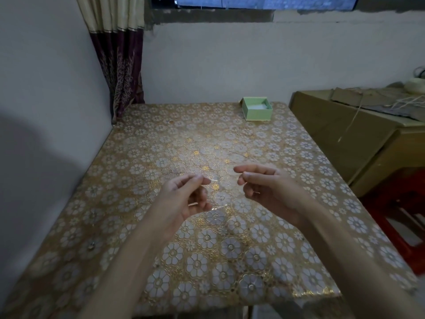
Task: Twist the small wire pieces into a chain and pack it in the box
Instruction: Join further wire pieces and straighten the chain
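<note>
My left hand and my right hand hover above the middle of the table, palms turned partly up. Each pinches with thumb and forefinger an end of a thin wire piece that spans the gap between them; the wire is faint against the patterned cloth. More thin wire pieces lie on the cloth just beyond the hands, hard to make out. A small pale green box stands open at the far edge of the table, with its lid behind it and a white lining inside.
The table wears a gold and white flowered cloth and sits in a corner against the walls. A curtain hangs at the far left. To the right stand a cardboard box with cloth and string on it and a red stool.
</note>
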### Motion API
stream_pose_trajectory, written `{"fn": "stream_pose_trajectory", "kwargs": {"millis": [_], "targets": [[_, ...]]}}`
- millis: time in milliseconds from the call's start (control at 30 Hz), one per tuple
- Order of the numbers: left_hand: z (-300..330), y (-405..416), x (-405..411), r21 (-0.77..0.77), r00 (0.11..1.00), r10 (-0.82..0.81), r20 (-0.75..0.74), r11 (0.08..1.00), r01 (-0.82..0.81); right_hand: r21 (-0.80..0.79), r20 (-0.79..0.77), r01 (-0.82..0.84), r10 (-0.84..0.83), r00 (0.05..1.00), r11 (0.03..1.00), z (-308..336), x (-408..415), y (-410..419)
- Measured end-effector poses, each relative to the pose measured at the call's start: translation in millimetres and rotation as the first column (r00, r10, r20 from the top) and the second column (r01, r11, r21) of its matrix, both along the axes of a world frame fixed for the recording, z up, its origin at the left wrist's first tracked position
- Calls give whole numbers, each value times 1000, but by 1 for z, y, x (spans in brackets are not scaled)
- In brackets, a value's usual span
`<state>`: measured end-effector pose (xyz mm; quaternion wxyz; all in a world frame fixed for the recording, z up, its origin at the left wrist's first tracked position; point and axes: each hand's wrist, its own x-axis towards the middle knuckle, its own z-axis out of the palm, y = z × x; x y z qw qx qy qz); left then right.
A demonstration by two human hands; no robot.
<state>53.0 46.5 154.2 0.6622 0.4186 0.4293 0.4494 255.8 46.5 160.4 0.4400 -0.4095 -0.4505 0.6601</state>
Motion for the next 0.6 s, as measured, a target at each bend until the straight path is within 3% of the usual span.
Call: {"fn": "stream_pose_trajectory", "kwargs": {"millis": [233,500,600], "targets": [[18,0,10,66,965,-213,155,977,205,-145,-390,27,-82,917,989,-33,-24,-3],[30,12,5,122,973,-150,173,984,130,-127,-431,-178,107,896,976,-41,-64,-13],[31,14,-3,134,978,-110,179,987,87,-135,-354,-192,134,926,972,-45,-64,-19]]}}
